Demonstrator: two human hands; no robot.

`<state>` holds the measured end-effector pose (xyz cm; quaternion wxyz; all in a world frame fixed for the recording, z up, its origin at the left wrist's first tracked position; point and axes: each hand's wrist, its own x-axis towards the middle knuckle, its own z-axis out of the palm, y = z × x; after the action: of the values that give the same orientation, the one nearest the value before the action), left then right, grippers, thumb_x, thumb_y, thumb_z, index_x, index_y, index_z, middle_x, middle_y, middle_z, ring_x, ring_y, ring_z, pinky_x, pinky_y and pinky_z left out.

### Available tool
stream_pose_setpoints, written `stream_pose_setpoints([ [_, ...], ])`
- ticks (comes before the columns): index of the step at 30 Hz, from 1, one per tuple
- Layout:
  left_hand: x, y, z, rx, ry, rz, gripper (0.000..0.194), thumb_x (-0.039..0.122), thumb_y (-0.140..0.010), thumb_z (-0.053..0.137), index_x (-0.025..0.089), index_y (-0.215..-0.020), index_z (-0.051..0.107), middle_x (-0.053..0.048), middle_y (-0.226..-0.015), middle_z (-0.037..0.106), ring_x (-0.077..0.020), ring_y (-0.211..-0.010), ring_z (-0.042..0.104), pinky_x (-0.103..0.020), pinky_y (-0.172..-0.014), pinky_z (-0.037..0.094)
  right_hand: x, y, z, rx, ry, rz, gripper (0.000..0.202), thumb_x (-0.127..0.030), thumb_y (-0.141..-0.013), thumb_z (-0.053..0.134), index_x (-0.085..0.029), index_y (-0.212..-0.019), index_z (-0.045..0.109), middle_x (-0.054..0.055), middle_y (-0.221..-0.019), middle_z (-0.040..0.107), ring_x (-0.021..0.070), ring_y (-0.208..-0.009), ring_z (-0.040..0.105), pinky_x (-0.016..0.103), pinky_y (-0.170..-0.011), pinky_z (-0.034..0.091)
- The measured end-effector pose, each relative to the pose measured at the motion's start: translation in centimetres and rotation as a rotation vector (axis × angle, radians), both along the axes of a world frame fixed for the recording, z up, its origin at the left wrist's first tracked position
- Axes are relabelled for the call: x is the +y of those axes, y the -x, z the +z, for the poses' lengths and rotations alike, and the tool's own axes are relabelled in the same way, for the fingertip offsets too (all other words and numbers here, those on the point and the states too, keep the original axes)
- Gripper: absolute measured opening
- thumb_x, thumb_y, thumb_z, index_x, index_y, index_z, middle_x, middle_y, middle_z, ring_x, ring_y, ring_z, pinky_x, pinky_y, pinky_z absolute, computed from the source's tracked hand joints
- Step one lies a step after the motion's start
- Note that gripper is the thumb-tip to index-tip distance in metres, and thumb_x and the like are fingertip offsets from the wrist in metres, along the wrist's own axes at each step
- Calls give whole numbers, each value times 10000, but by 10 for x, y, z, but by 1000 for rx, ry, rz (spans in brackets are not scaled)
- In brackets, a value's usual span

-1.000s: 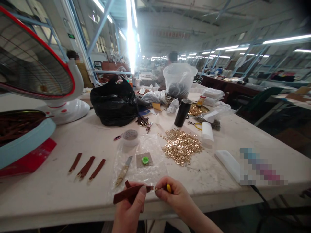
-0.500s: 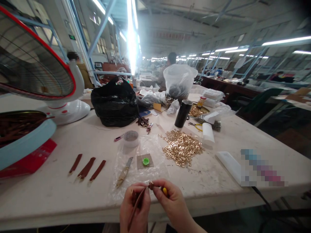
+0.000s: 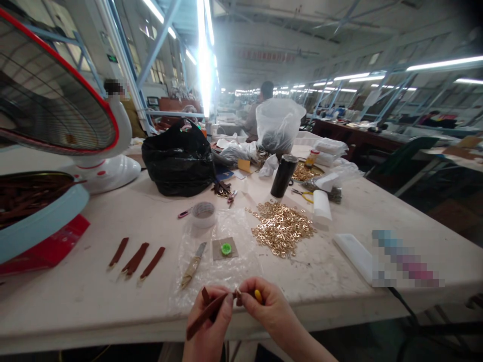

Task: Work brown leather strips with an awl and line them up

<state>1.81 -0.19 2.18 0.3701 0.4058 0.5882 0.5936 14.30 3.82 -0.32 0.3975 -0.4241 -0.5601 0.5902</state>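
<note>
Near the table's front edge, my left hand (image 3: pixel 211 319) is closed on a brown strap (image 3: pixel 204 319). The thumb and fingers of my right hand (image 3: pixel 266 306) pinch a small metal ring (image 3: pixel 237 291) at the strap's end. A yellow-handled tool (image 3: pixel 258 295) shows between the right fingers; the rest of it is hidden. Beyond the hands, a knife with a wrapped handle (image 3: pixel 191 271) and a green round piece on a grey square (image 3: pixel 226 249) lie on clear plastic. A pile of gold rings (image 3: pixel 281 229) lies further right. Several brown straps (image 3: pixel 136 260) with rings lie at the left.
A fan (image 3: pixel 101 173) and a blue basin of brown strips (image 3: pixel 45 218) stand at the left. Further back are a black bag (image 3: pixel 177 163), a tape roll (image 3: pixel 204 215), a dark cup (image 3: pixel 284 176) and a white roll (image 3: pixel 322 206). A white box (image 3: pixel 354 256) lies right. People are in the background.
The strap's free end has swung left and lies more across my left hand. My right hand has shifted slightly right, still pinching at the ring.
</note>
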Motion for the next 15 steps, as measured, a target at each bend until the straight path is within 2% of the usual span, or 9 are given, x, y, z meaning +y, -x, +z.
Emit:
stream_pose_setpoints([
  [4, 0, 1, -3, 46, -4, -5, 143, 331, -670, 646, 209, -621, 589, -4, -663, 597, -207, -711, 564, -294, -699, 457, -1, -2, 4, -98, -79, 37, 196, -352, -709, 590, -164, -702, 534, -35, -576, 452, 82, -516, 357, 188, -462, 306],
  [9, 0, 4, -8, 45, 23, -77, 123, 313, -674, 641, 205, -633, 597, 3, -649, 601, -195, -683, 563, -281, -654, 450, -2, -11, 10, -227, -172, 165, 122, -247, -781, 501, -166, -692, 479, -59, -563, 367, 77, -511, 312, 192, -462, 260],
  [15, -1, 4, -4, 45, 30, -53, 139, 326, -668, 640, 195, -650, 598, 10, -633, 590, -190, -646, 560, -291, -648, 462, -4, -13, 16, -369, -327, 213, 194, -257, -848, 429, -167, -686, 484, -41, -593, 423, 99, -574, 394, 212, -527, 288],
])
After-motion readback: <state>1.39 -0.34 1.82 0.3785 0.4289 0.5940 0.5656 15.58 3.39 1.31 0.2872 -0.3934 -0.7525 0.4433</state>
